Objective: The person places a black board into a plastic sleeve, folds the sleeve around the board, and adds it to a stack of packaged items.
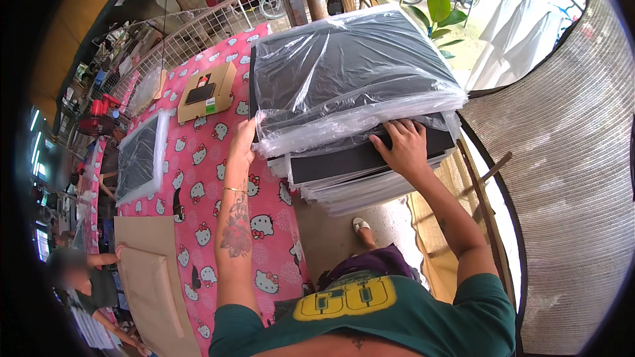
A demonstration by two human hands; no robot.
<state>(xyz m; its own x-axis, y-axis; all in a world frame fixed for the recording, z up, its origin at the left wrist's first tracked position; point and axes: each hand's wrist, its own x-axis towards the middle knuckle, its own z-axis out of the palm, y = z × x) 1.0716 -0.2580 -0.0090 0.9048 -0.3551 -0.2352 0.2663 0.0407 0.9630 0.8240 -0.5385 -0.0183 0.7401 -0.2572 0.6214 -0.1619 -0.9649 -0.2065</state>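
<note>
In front of me lies a stack of flat black panels (357, 46), the top one in a clear plastic sleeve (304, 133) bunched up along its near edge. At the near left corner, my left hand (245, 139) is closed on the sleeve, its fingers partly hidden by the edge. Below the bunched plastic a bare strip of black panel (331, 164) shows. My right hand (407, 147) rests on this black surface with its fingers spread, the fingertips by the sleeve's edge. More plastic-wrapped sheets (357, 193) stick out underneath.
A pink cartoon-print cloth (264, 225) covers the table at left. On it lie a flat cardboard piece (221, 82) with a dark phone-like object (200, 93) and another wrapped panel (140, 158). Another person holds a cardboard sheet (126, 238). A mesh screen (569, 158) hangs at right.
</note>
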